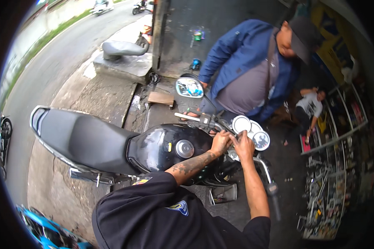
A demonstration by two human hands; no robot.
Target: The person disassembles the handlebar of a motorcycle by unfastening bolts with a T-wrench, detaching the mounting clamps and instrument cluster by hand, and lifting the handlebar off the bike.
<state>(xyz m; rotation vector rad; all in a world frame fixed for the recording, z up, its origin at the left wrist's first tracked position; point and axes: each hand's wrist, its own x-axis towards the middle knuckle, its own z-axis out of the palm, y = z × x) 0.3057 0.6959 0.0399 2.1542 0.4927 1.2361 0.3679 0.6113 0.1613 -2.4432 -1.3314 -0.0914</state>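
Observation:
My left hand (221, 142) and my right hand (243, 145) are close together over the handlebar centre of a black motorcycle, just behind its round gauges (261, 140). Both hands have bent, pinched fingers; what is between them is too small to make out. The black fuel tank (158, 147) with a silver cap lies under my left forearm, in front of the long black seat (87, 139). The chrome handlebar (264, 166) curves down past my right forearm, and a mirror (189, 87) stands up on the far side.
A person in a blue jacket (232, 54) stands across the motorcycle. Another person (307, 108) is by shelves of parts (324, 199) at the right. A grey seat (122, 50) rests on a concrete step. The road (41, 62) runs along the left; a blue motorcycle (41, 226) is lower left.

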